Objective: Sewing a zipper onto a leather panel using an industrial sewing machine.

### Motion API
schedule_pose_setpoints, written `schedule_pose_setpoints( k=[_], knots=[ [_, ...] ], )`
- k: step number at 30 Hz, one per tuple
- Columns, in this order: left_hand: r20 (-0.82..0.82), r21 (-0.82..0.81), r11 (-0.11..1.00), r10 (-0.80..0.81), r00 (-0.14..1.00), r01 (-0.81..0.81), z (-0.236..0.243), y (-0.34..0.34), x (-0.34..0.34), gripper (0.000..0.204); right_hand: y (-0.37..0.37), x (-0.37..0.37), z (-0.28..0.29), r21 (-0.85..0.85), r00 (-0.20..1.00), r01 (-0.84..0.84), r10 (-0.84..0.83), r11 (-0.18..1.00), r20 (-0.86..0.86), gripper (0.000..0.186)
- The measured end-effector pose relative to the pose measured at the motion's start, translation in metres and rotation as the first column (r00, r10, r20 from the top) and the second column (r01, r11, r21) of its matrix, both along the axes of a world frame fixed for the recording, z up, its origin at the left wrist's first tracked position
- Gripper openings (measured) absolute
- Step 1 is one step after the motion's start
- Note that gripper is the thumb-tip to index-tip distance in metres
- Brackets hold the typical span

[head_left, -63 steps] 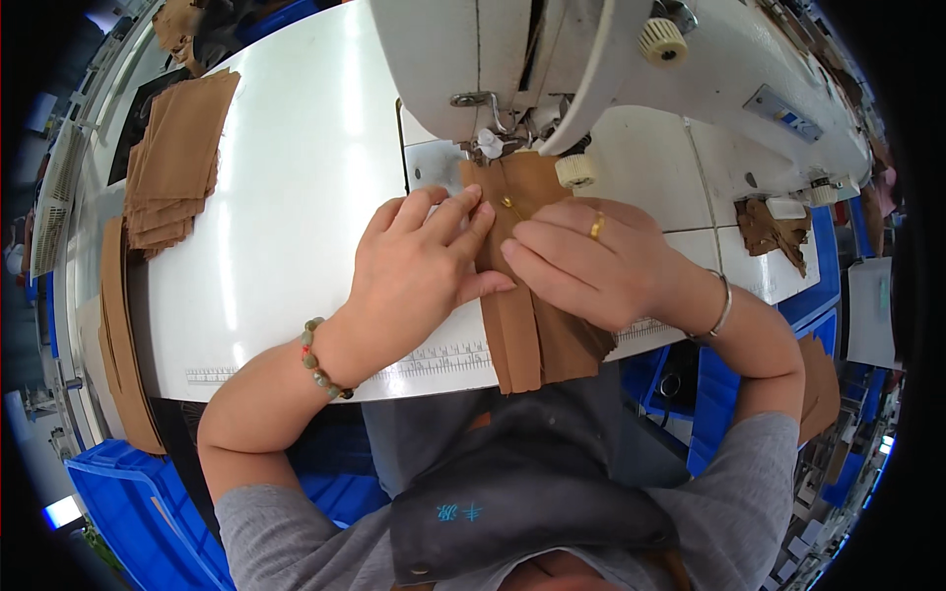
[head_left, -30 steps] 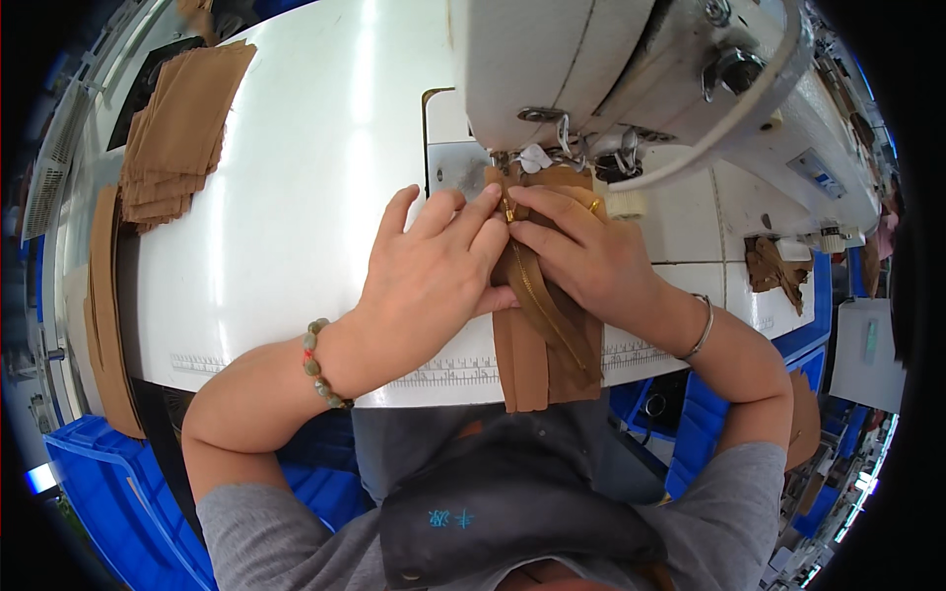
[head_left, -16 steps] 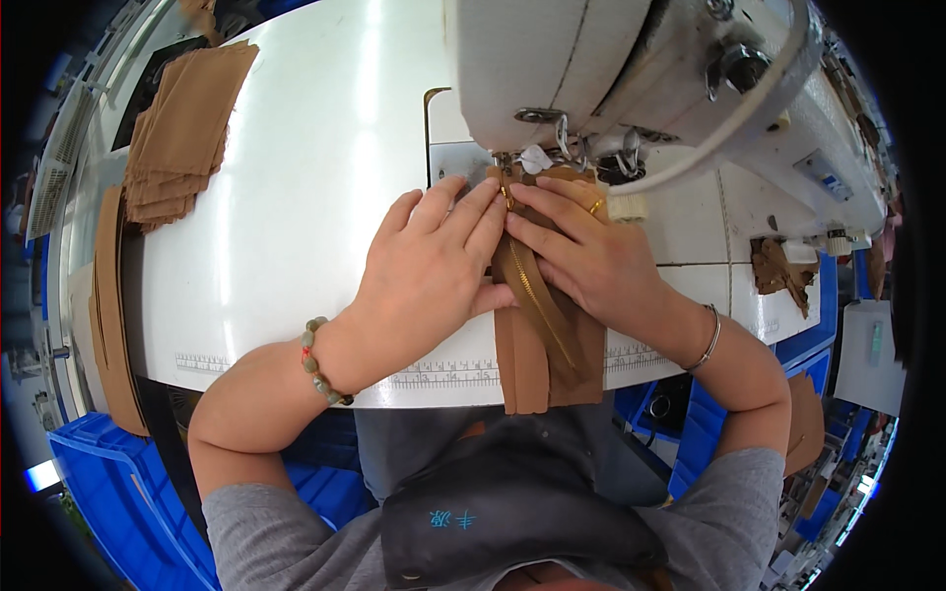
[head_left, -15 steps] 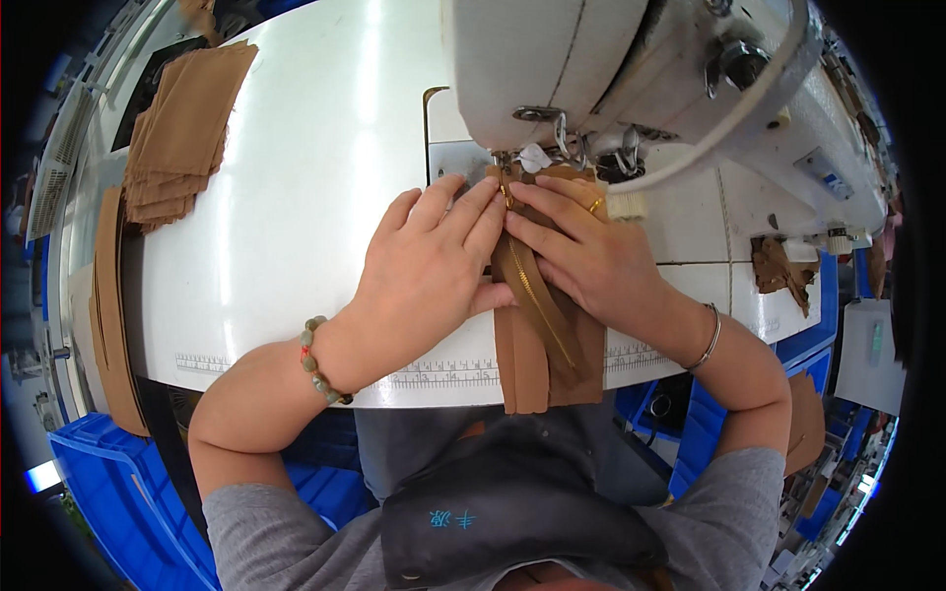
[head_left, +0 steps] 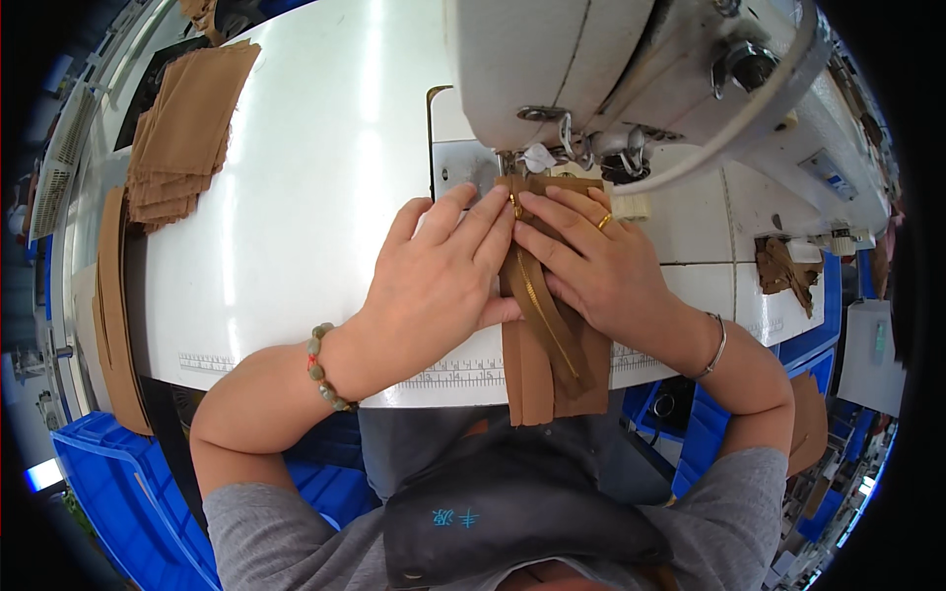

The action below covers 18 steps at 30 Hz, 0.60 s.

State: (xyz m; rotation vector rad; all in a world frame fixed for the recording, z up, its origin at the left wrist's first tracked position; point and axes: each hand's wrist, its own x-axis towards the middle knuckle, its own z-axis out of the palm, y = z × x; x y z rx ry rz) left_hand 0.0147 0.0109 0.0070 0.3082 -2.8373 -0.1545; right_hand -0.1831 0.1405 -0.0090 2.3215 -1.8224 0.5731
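So that the brown zipper strip (head_left: 552,335) lies flat under the needle just beyond my fingertips, my left hand (head_left: 443,281) and right hand (head_left: 591,266) press it, fingers spread.

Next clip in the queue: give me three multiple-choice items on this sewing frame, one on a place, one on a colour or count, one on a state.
1. Where is the stack of cut fabric pieces?
A. At the table's far left
B. Under the sewing machine
C. In the person's lap

2. What colour is the fabric strip under the hands?
A. Blue
B. Brown
C. White

3. How do the hands lie on the strip?
A. Both lifted clear of it
B. Only one touches it
C. Both pressed flat on it, fingers toward the needle

Answers:
1 A: the stack sits at the far left of the white table, away from the sewing machine.
2 B: the strip is brown, with a gold zipper along it.
3 C: the left hand and the right hand both lie flat on it.
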Motion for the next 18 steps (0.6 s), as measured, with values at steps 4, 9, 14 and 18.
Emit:
schedule_pose_setpoints(
  k=[4,9,14,18],
  knots=[
    [0.008,0.003,1.000,0.005,1.000,-0.005,0.0000,0.0000,-0.0003,0.084,-0.0001,0.0004,-0.0001,0.013,1.000,0.007,-0.007,1.000,0.011,0.047],
    [0.005,0.032,0.999,0.007,1.000,-0.007,0.0001,-0.0015,-0.0019,0.085,0.0008,0.0002,0.0002,0.010,1.000,0.016,-0.016,1.000,0.007,0.048],
    [-0.031,0.061,0.998,-0.011,0.999,0.013,-0.0013,-0.0034,-0.0051,0.084,0.0025,-0.0022,0.0006,0.046,1.000,0.030,-0.030,0.998,-0.004,0.054],
    [-0.025,0.036,0.999,-0.016,1.000,0.017,-0.0030,-0.0054,-0.0075,0.085,-0.0005,-0.0043,-0.0025,0.030,0.998,0.063,-0.063,0.998,-0.003,0.053]
  ],
)
